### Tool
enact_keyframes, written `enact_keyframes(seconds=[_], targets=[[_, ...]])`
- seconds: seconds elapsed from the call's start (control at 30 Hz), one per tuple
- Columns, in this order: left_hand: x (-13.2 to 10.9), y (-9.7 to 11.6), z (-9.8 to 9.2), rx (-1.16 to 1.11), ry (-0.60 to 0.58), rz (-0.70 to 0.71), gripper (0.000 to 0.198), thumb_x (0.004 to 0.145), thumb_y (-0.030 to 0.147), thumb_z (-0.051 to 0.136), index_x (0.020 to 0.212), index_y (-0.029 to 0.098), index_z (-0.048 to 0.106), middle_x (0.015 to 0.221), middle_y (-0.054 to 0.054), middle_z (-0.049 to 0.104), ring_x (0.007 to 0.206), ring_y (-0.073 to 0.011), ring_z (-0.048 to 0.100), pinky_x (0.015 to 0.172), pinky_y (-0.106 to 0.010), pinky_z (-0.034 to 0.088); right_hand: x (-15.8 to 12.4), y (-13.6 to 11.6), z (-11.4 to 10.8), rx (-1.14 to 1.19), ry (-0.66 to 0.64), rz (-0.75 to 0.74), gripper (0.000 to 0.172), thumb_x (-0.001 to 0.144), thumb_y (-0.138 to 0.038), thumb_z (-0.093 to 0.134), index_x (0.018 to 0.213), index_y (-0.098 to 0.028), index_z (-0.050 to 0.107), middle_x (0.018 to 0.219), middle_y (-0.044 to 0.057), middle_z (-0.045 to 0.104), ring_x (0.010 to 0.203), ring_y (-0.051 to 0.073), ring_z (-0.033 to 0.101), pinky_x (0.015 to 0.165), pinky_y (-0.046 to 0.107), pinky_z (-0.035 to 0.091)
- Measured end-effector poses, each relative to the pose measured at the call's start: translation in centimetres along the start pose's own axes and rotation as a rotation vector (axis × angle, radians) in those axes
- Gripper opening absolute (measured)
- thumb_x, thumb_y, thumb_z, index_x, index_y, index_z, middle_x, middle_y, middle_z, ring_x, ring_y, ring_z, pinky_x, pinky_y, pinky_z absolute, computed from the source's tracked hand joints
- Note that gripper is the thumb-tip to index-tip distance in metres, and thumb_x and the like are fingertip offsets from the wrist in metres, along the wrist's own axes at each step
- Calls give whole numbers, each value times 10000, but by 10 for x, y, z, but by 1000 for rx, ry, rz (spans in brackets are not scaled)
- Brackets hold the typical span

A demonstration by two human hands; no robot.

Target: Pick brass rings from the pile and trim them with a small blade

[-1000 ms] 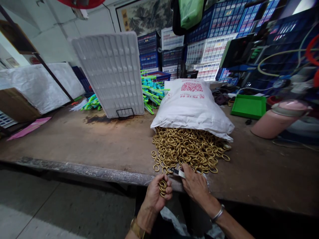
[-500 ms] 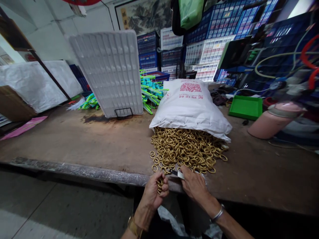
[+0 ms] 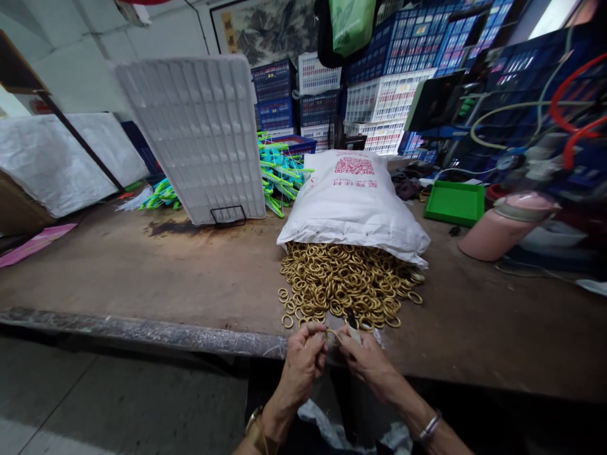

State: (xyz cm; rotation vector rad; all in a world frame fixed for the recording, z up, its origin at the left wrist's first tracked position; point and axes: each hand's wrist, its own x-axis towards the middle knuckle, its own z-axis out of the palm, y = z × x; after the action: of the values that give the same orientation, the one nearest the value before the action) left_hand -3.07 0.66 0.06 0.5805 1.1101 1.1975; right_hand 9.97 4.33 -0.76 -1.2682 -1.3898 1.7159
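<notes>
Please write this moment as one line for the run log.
left grip: pinches one golden ring | right grip: holds small tool, close to that ring | ring pile: on table, at white sack's mouth

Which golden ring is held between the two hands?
The single golden ring between the left hand and right hand; the other visible rings lie piled or loose on the table.

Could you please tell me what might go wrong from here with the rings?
1. The ring pinched between the left hand and right hand could slip and drop, being close to the table's front edge.
2. The right hand also holds a dark-tipped tool; if that tip is sharp, a slip might cause a nick.
3. The loose rings spread near that edge, so a stray brush could knock some off.
</notes>
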Motion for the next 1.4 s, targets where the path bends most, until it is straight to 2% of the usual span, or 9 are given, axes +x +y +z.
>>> enact_keyframes(seconds=[0.1, 0.2, 0.37, 0.43, 0.53, 0.83, 1.1, 1.23, 1.4], targets=[[0, 1, 4, 49, -9, 22, 367, 664, 456, 600, 864, 161, 515, 559, 58, 477, 360, -24, 313, 322, -149, 159, -7, -6, 2, 261, -86, 128, 367, 677, -529, 525, 659, -220, 329, 469, -128, 234, 341, 17, 128, 335, 174, 105], [-1, 4, 7, 124, -34, 40, 330, 681, 476, 576, 734, 157, 511, 502, 67, 426, 366, -30, 282, 342, -162, 175, -10, -12, 2, 334, -126, 137, 368, 657, -514, 559, 670, -213, 348, 486, -128, 276, 339, 6, 136, 336, 166, 101], [0, 4, 10, 205, 3, 60, 340, 675, 474, 582, 601, 166, 461, 458, 78, 365, 386, -42, 264, 390, -176, 209, -5, -8, 1, 92, 0, 33, 321, 695, -489, 508, 621, -201, 389, 462, -113, 288, 369, 35, 215, 363, 183, 192], [1, 1, 10, 264, 23, 118, 322, 695, 446, 575, 586, 163, 467, 457, 74, 364, 400, -49, 278, 412, -181, 234, -1, -2, 0, -49, 89, -71, 310, 705, -483, 498, 637, -185, 446, 490, -88, 359, 436, 57, 313, 431, 197, 274], [2, -2, 12, 366, 5, 226, 290, 739, 391, 544, 580, 153, 499, 485, 46, 432, 445, -67, 342, 459, -189, 282, 1, 7, -1, -139, 93, -152, 333, 746, -498, 442, 683, -175, 489, 517, -65, 414, 479, 74, 363, 469, 207, 301], [-4, -2, 21, 497, -39, 397, 253, 775, 329, 514, 591, 160, 556, 552, 3, 540, 551, -116, 446, 571, -211, 335, -7, 5, -2, 127, -27, 79, 412, 721, -607, 416, 674, -198, 416, 456, -102, 376, 306, 23, 207, 304, 173, 139], [-11, -5, 20, 379, -89, 255, 254, 764, 367, 525, 655, 140, 564, 572, 10, 520, 497, -73, 412, 487, -179, 313, -12, 2, -4, 37, 50, -3, 355, 753, -497, 402, 574, -191, 417, 392, -103, 302, 311, 35, 218, 330, 186, 170], [-17, -6, 17, 263, -129, 61, 297, 740, 440, 531, 690, 148, 519, 514, 58, 438, 361, -24, 285, 356, -161, 191, -15, 0, -3, -146, 116, -123, 293, 751, -409, 415, 566, -185, 451, 440, -62, 422, 406, 70, 369, 424, 202, 292], [-26, -9, 10, 146, -192, -16, 325, 700, 470, 568, 720, 158, 482, 538, 61, 459, 343, -16, 311, 327, -150, 167, -23, -4, 2, -239, 112, -185, 264, 752, -381, 411, 584, -189, 476, 479, -45, 482, 455, 94, 410, 472, 219, 320]])
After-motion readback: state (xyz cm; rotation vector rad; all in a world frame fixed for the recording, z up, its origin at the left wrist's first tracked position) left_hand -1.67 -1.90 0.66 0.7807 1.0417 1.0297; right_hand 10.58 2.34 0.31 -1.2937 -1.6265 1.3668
